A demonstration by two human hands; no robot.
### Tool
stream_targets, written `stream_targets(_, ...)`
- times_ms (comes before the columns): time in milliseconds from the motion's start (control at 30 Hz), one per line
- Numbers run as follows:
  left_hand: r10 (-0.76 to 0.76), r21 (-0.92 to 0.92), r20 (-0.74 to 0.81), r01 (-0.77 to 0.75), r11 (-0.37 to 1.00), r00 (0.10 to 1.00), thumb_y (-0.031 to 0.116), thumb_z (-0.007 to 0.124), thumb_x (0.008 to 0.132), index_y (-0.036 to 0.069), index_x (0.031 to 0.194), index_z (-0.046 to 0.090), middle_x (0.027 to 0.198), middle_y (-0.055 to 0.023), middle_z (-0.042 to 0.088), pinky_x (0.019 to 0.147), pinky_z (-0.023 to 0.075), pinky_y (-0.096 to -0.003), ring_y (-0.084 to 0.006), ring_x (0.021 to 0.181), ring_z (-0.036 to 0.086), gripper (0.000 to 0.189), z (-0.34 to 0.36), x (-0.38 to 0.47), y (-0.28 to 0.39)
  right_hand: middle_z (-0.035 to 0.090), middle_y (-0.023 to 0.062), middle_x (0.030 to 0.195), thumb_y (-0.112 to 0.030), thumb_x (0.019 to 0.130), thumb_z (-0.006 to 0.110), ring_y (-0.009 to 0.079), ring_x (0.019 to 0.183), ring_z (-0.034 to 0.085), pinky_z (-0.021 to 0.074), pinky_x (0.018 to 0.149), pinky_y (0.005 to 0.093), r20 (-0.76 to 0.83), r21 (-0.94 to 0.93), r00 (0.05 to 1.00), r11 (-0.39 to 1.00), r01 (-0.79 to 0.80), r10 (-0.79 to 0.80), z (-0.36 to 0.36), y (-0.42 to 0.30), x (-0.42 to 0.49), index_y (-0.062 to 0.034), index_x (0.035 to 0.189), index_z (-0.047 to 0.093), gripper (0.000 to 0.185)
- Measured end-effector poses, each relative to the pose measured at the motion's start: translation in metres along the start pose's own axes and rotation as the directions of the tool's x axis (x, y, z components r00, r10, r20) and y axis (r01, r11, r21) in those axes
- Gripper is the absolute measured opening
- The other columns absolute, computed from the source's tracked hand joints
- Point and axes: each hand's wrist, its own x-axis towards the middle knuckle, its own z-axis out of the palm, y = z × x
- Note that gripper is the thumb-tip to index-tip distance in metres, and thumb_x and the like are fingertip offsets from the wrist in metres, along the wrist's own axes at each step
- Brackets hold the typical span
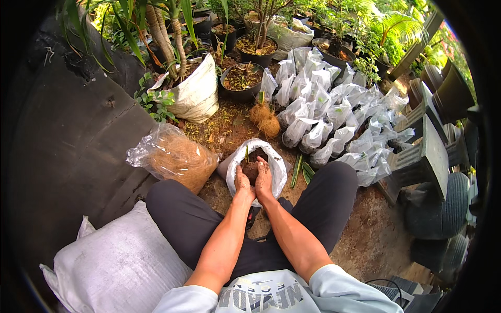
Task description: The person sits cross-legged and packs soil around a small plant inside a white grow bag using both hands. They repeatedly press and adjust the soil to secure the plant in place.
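Between my knees stands a white woven sack (278,153) with its rim rolled down, holding dark potting soil. My left hand (243,183) and my right hand (264,179), both soiled, are cupped together over the sack's mouth. A mound of brown soil (250,170) lies between the palms. Just beyond the left fingertips rises a narrow green leaf cutting (247,153); its lower end is hidden. Past the sack, balls of coconut fibre (265,118) rest on the ground, with a green leaf piece upright at the rear one.
Left of the sack is a clear plastic bag of coconut fibre (178,158); a full white sack (121,258) lies nearer me. Clear plastic grow bags (313,105) crowd the right, beside cut leaf pieces (302,170). Stacked plastic pots (419,156) line the far right; potted plants (256,47) stand behind.
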Motion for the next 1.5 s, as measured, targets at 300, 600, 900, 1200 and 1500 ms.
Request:
stream_targets(300,-0.137,0.129,-0.052,0.143,0.981,0.989,0.061,0.027,0.095,0.012,0.126,0.055,0.122,-0.0082,0.061,0.094,0.0449,-0.0461,-0.0278,0.110,0.058,0.065,-0.002,0.005,-0.004,0.064,0.0075,0.084,-0.035,0.097,0.048,0.0158,0.081,0.060,0.0461,0.077,0.0305,-0.039,-0.147,0.994,0.983,-0.109,0.104,-0.012,-0.007,0.009,-0.0021,0.100,0.064,0.037)
stream_targets(600,0.098,0.066,-0.040,-0.095,0.993,0.994,0.032,0.040,0.098,0.006,0.113,0.058,0.097,-0.0064,0.064,0.074,0.0506,-0.0345,-0.0218,0.084,0.062,0.035,-0.017,0.033,-0.018,0.057,0.0212,0.100,-0.023,0.098,0.039,0.0372,0.097,0.054,0.0412,0.087,0.0443,0.082,-0.416,0.961,0.867,0.274,-0.265,-0.004,-0.013,-0.014,-0.0005,0.099,0.061,0.031)
stream_targets(900,0.138,0.227,-0.044,-0.124,0.966,0.990,0.024,0.045,0.091,0.003,0.105,0.062,0.103,-0.0092,0.064,0.082,0.0481,-0.0365,-0.0232,0.091,0.061,0.031,-0.024,0.049,-0.019,0.063,0.0097,0.093,-0.030,0.101,0.041,0.0172,0.088,0.058,0.0449,0.083,0.0314,-0.126,-0.064,0.989,0.994,-0.086,0.077,-0.001,0.014,0.004,-0.0022,0.104,0.061,0.034)
stream_targets(1200,0.205,0.369,0.058,-0.212,0.905,0.977,0.033,0.045,0.097,0.005,0.101,0.062,0.097,-0.0051,0.064,0.087,0.0446,-0.0341,-0.0187,0.092,0.059,0.033,-0.013,0.036,-0.021,0.066,0.0086,0.091,-0.025,0.096,0.046,0.0239,0.081,0.063,0.0502,0.078,0.0359,-0.056,0.366,0.949,0.891,-0.269,0.309,-0.014,0.007,0.019,-0.0074,0.096,0.063,0.024)
stream_targets(1500,0.335,0.662,0.036,-0.273,0.698,0.942,0.043,0.046,0.097,0.001,0.101,0.064,0.106,-0.0100,0.062,0.085,0.0421,-0.0353,-0.0219,0.096,0.056,0.046,0.002,0.020,-0.002,0.066,0.0081,0.088,-0.027,0.092,0.051,0.0220,0.079,0.062,0.0503,0.075,0.0353,-0.026,0.448,0.922,0.829,-0.334,0.385,-0.027,-0.012,0.018,-0.0055,0.095,0.067,0.026)
